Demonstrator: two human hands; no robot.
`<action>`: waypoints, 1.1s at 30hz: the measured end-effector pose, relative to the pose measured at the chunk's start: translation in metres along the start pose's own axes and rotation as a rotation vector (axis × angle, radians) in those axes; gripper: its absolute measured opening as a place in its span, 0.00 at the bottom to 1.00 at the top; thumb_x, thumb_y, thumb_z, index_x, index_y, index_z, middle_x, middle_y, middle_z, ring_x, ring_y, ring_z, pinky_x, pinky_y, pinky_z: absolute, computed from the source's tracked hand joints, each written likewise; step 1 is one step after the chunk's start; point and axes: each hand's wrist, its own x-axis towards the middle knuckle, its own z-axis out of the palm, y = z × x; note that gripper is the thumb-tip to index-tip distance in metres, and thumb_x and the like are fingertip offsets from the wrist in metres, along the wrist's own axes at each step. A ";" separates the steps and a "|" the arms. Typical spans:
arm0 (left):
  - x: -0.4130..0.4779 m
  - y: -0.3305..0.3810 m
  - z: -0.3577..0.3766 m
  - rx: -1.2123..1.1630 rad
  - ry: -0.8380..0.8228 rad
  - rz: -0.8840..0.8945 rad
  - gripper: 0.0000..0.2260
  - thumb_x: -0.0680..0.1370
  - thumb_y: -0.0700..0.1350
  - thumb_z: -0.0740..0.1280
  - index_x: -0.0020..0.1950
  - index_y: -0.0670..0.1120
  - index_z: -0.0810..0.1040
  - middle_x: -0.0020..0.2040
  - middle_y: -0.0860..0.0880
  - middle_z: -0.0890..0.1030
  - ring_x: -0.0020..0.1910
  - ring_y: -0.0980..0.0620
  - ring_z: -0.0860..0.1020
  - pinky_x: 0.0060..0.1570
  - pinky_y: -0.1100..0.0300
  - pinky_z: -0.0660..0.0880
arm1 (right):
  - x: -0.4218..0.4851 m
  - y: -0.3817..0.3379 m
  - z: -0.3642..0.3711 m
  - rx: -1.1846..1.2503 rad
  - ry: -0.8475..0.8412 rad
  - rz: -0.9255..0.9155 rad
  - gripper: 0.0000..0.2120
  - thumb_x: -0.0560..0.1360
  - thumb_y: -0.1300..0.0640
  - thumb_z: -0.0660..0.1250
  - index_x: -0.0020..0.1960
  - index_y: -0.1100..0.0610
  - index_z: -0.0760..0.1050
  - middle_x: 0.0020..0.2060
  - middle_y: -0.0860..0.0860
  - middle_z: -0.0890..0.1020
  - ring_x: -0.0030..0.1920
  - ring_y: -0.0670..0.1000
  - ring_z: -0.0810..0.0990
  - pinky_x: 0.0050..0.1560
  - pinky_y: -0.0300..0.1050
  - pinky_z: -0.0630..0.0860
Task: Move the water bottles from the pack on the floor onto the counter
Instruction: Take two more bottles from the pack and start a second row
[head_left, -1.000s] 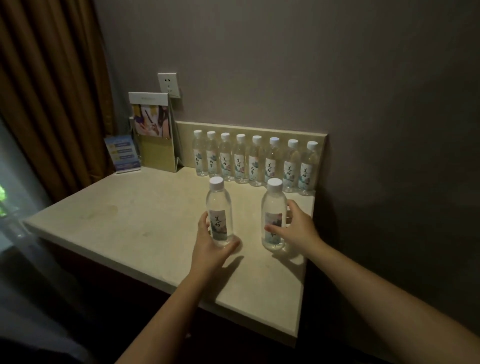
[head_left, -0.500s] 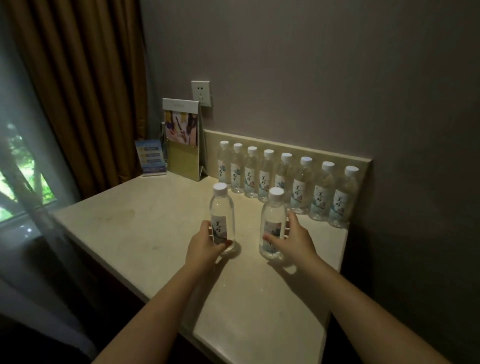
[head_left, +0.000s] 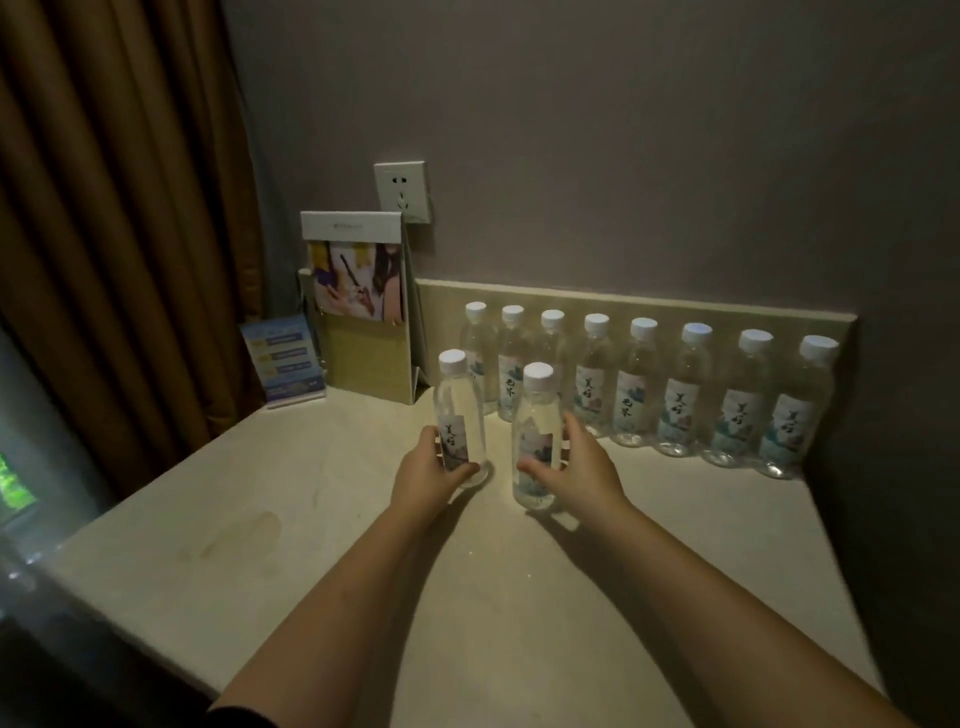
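The pale stone counter (head_left: 519, 597) under your arms carries everything here. Just beyond your left hand (head_left: 426, 480) and right hand (head_left: 582, 478), a row of eight bottles (head_left: 639, 384) stands upright against the low backsplash (head_left: 623, 304). It runs from ahead of your left hand to well past your right. The left bottle (head_left: 460, 415), gripped by your left hand, and the right bottle (head_left: 535, 441), between your right thumb and fingers, stand close together in front of that row. Whether the left one's base sits flat cannot be told. Beyond your left hand and further left stands a brochure holder (head_left: 363, 332), with a blue card stand (head_left: 283, 358) just left of it. Nearer you, well left of your left forearm, a faint stain (head_left: 234, 535) marks the surface.
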 end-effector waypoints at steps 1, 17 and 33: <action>0.012 -0.007 -0.005 -0.007 -0.009 0.005 0.26 0.69 0.50 0.76 0.62 0.48 0.69 0.59 0.47 0.80 0.56 0.48 0.79 0.49 0.58 0.75 | 0.007 -0.004 0.010 -0.020 0.026 0.004 0.34 0.67 0.46 0.76 0.69 0.48 0.64 0.63 0.49 0.74 0.60 0.53 0.76 0.59 0.53 0.76; 0.111 -0.041 0.001 -0.093 -0.157 0.155 0.30 0.69 0.54 0.75 0.67 0.50 0.69 0.61 0.50 0.79 0.57 0.50 0.79 0.55 0.53 0.78 | 0.074 -0.021 0.072 -0.041 0.373 0.167 0.32 0.68 0.46 0.74 0.66 0.49 0.64 0.62 0.48 0.76 0.61 0.50 0.76 0.59 0.50 0.76; 0.120 -0.045 0.010 -0.100 -0.159 0.177 0.29 0.70 0.53 0.74 0.67 0.49 0.67 0.59 0.51 0.80 0.56 0.51 0.79 0.53 0.55 0.77 | 0.088 -0.018 0.073 -0.139 0.413 0.161 0.34 0.70 0.45 0.73 0.69 0.51 0.62 0.63 0.48 0.76 0.62 0.51 0.75 0.57 0.48 0.76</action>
